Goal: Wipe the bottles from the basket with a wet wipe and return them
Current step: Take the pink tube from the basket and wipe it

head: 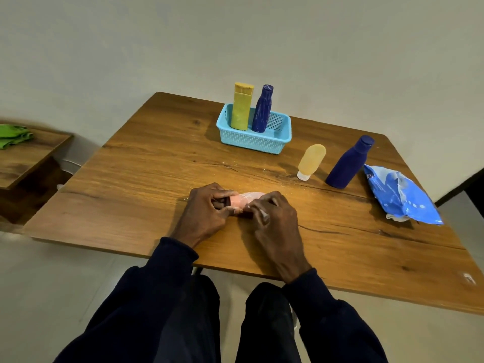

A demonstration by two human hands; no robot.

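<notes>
Bottle [237,201] and wipe [250,197] between left hand [207,213] and right hand [275,226]

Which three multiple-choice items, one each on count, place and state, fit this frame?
1. How many bottles stand in the basket? A one; B two; C four.
2. Where is the wipes pack? A in the basket; B on the table, near its right edge; C on a chair.
3. The pink bottle is: A standing free; B held in both hands, a wipe on it; C lying in the basket.

1 B: a yellow bottle and a blue bottle stand in it.
2 B: it lies flat by the table's right edge.
3 B: the left hand grips its end and the right hand holds the wipe against it.
</notes>
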